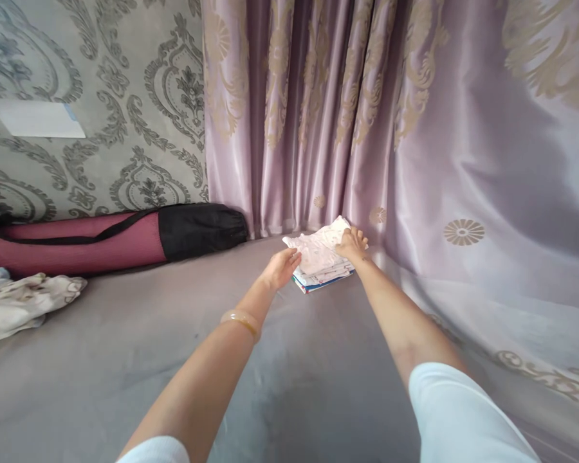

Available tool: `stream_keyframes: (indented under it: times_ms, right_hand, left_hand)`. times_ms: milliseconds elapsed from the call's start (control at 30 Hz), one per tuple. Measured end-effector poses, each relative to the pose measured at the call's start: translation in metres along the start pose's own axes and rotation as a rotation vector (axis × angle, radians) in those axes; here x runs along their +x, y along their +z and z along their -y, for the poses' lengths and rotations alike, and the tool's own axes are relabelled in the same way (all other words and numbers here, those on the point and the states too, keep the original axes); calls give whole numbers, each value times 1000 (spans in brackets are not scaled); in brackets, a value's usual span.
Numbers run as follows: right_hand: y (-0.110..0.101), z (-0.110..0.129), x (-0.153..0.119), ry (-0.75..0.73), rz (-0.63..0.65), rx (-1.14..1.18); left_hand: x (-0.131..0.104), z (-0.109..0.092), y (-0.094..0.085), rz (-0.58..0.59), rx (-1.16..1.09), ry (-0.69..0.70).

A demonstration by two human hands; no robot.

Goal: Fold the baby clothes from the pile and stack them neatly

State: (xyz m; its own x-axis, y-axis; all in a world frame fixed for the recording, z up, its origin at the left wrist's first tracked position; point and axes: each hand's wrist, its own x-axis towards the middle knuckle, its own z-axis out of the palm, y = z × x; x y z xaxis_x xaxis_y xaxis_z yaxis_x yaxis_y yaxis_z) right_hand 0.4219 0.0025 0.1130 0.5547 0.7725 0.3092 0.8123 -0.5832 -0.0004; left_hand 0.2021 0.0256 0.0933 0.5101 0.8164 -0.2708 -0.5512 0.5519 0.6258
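Note:
A folded pale pink printed cloth (317, 252), perhaps a garment, lies on top of a small stack near the curtain. Under it show more folded white printed cloths (335, 272), and at the bottom a flat blue-edged thing (313, 287) whose kind I cannot make out. My left hand (282, 267) is at the stack's left side, fingers stretched toward the pink cloth's edge; a pale bangle (241, 321) circles that wrist. At the far right corner my right hand (352, 244) has its fingers curled down on the pink cloth. Its fingertips are partly hidden.
A grey sheet (309, 379) covers the surface beneath the stack. Purple patterned curtains (313, 128) hang behind and to the right. Along the wall lies a pink and black long bag (82, 244), with a crumpled white printed cloth (24, 305) in front.

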Motion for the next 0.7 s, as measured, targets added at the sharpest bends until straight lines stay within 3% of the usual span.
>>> stream_keyframes:
  times_ms: [100,167,233,333,433,533,700]
  right_hand:
    - [11,0,-2,-1,-5,1]
    - [17,0,-3,-4,-23,10]
    - [21,-1,-4,-9,-45,21]
    - [25,-1,-7,-17,-78,38]
    - [27,1,-12,-15,-112,52]
    - [28,4,-16,-17,-117,59]
    - [32,2,-13,-12,-58,49]
  left_hand:
    - [-17,2,-27,44,101,44]
    - [-34,4,-59,51,271,94]
    - [-54,4,-101,26,609,136]
    - [-89,0,-167,-80,1260,307]
    - [-125,-8,-217,-198,1830,513]
    - [-155,-14,-240,-381,2165,512]
    - [-172,-13,-241,-483,2352,368]
